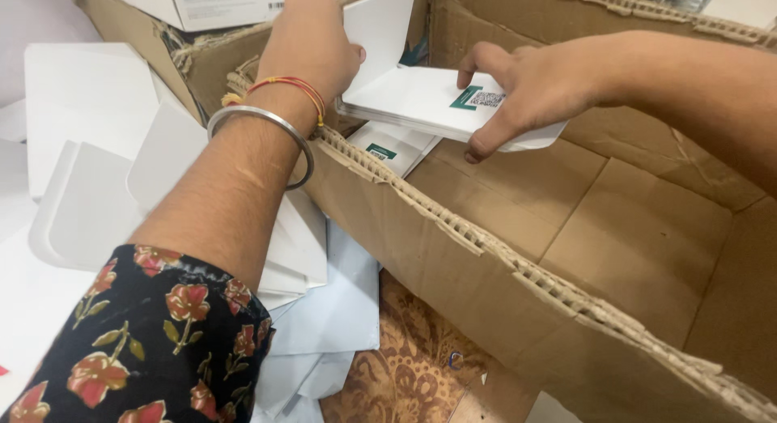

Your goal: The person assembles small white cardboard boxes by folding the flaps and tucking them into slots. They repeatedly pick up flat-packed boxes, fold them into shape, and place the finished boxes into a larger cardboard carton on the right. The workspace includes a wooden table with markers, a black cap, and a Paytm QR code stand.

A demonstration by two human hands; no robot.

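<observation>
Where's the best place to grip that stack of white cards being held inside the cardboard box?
Probably by the long near edge of the stack of white cards, from above, thumb under and fingers on top. It lies flat and thin, so pinching an edge suits it. The right hand already holds its right end; the left hand the upright flap.

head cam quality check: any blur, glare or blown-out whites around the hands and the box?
Head view: light is soft and even, with only faint shadows inside the brown corrugated cardboard box. The white flat cartons at left are nearly blown out, edges hard to separate. The left hand and right hand on the stack of white cards look reasonably sharp. The floral sleeve is slightly soft.
</observation>
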